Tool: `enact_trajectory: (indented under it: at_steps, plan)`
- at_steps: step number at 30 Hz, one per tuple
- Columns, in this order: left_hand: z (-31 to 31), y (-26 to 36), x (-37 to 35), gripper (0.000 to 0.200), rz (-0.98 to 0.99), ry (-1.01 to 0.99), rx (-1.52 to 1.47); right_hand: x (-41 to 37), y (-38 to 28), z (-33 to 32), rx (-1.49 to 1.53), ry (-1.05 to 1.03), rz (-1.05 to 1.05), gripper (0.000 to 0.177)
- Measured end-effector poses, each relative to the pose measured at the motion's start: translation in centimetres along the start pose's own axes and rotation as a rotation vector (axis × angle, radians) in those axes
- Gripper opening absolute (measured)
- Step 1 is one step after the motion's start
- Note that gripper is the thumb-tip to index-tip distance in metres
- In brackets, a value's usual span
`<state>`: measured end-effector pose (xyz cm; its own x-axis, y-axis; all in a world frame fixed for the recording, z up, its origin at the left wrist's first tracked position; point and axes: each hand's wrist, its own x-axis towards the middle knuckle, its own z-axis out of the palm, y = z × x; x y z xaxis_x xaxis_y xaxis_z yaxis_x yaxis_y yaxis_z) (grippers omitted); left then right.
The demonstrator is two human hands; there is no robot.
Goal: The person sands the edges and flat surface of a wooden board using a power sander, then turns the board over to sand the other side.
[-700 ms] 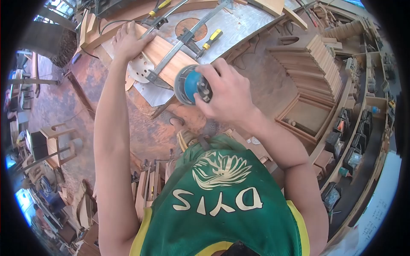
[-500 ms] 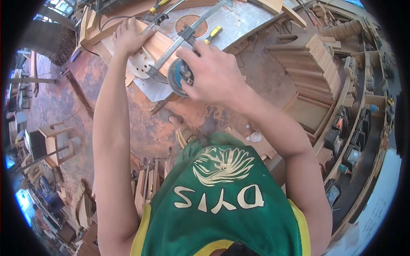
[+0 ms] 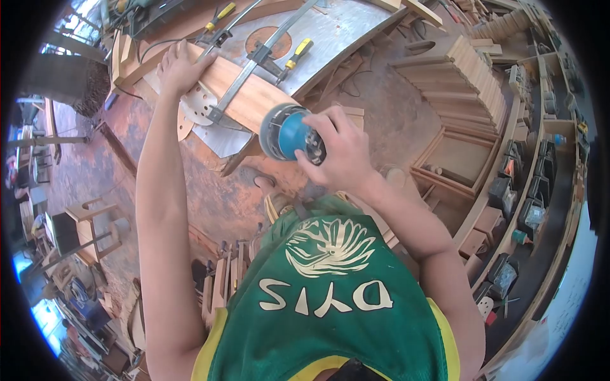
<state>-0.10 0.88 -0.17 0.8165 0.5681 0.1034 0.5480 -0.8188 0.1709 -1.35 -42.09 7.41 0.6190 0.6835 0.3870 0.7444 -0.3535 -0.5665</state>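
My right hand (image 3: 343, 149) grips a blue sander (image 3: 293, 130), its round pad tilted against the near right end of a wooden board (image 3: 248, 89). The board lies on a metal-topped surface (image 3: 318, 66) with a bar clamp (image 3: 244, 76) across it. At the board's far left end rests my left hand (image 3: 178, 70), fingers stretched out over the wood. A second bar clamp (image 3: 222, 37) stands just right of that hand. Partly under the board is a white perforated sanding disc (image 3: 200, 105).
Two tools with yellow-and-black handles, one nearer (image 3: 298, 53) and one farther (image 3: 220, 18), lie around the clamps. To the right stand a slatted wooden piece (image 3: 448, 82) and a long shelf (image 3: 540, 184) of tools. A wooden stool (image 3: 92, 225) is on the left.
My right hand has moved the sander toward me and slightly right, from beside the clamp to the board's near end, tilting it. My left hand stays on the board.
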Motion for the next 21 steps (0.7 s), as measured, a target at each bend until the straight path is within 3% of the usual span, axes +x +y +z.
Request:
enact_trajectory:
  at_steps: [14,21]
  plan:
    - [0.7,-0.8,0.5,0.115,-0.002,-0.016,0.045,-7.7,2.2,3.1,0.152,0.233,-0.006,0.061]
    - [0.3,-0.4,0.0,0.114,-0.009,-0.023,0.012,-4.1,1.0,0.3,0.078,0.063,-0.018,0.055]
